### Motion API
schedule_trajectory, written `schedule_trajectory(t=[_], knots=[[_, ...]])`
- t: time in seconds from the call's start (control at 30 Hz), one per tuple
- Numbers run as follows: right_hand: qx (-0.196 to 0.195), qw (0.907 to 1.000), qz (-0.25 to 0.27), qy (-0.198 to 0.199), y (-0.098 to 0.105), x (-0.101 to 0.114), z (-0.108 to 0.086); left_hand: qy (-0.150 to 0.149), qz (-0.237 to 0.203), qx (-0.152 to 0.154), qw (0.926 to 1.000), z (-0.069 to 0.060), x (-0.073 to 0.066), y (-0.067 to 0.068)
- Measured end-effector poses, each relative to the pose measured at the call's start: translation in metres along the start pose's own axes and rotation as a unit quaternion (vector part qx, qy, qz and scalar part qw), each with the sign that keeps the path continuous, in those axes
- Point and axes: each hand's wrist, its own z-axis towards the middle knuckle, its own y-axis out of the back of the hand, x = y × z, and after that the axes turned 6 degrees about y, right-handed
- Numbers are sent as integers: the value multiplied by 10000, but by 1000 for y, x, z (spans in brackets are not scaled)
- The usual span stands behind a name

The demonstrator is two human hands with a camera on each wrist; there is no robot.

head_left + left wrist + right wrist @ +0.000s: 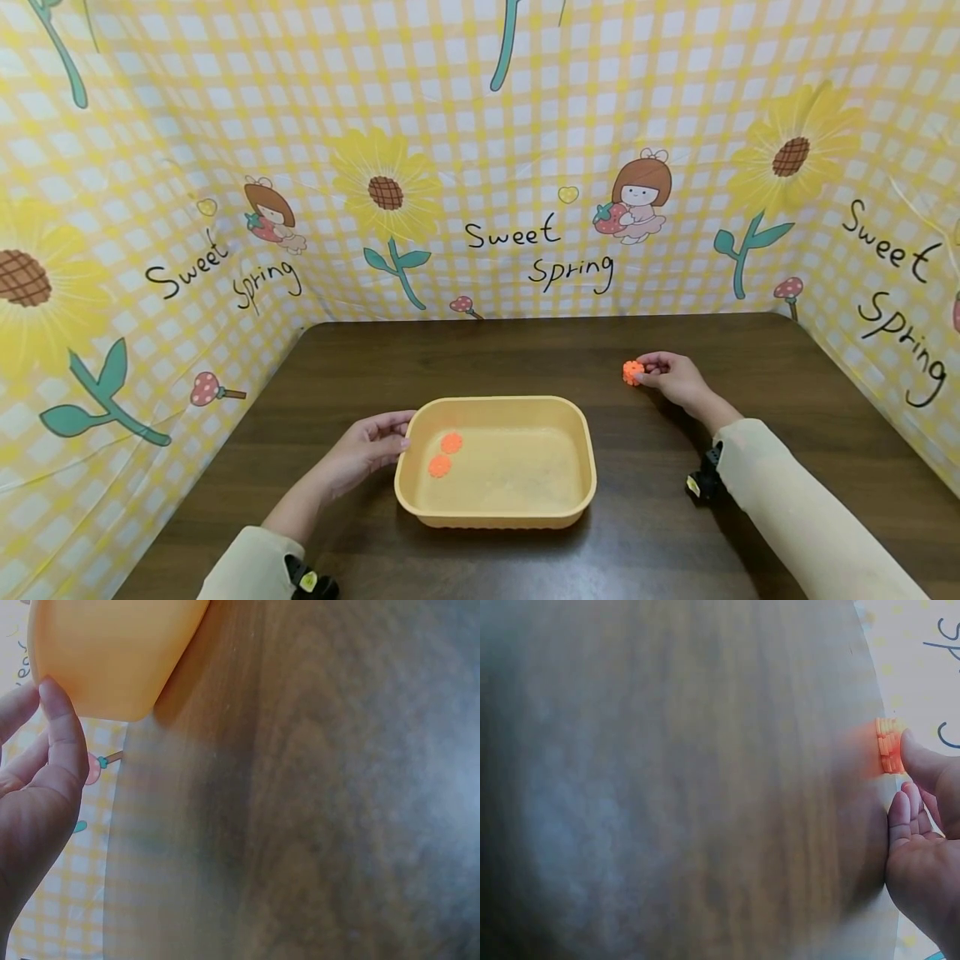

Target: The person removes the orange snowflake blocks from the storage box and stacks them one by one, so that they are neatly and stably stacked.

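A yellow plastic basin (pixel 517 504) stands on the table, with two orange notched discs (pixel 451 442) lying flat in its left part. At the basin's left rim, my left hand (pixel 363 454) pinches the edge between thumb and fingers; the left wrist view shows the thumb against the basin's outer wall (pixel 112 660). Beyond the basin's right side, my right hand (pixel 678 382) holds a small stack of orange notched discs (pixel 632 372) between thumb and fingers. The right wrist view shows the stack (pixel 888 746) edge-on, its layers pressed together; how many discs it has I cannot tell.
The dark brown wooden table (pixel 525 354) reaches back to a yellow checked cloth (pixel 480 167) hung along the back and both sides. Black wrist devices (pixel 705 479) sit at the sleeve cuffs.
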Motion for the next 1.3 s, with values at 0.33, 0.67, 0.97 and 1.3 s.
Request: schedule_trajectory(t=[0.33,0.67,0.97,1.3], knots=[[9,10000,-16,-55,0,1,1,-6,9,-25,10000,0,-1,0],[-182,9998,74,89,3,1,-1,67,-24,-68,10000,2,0,1],[-300,9994,165,32,8,5,-7,21,-25,-65,10000,2,-1,0],[-406,9987,257,145,8,17,-12,60,-90,-84,9999,0,-1,-2]])
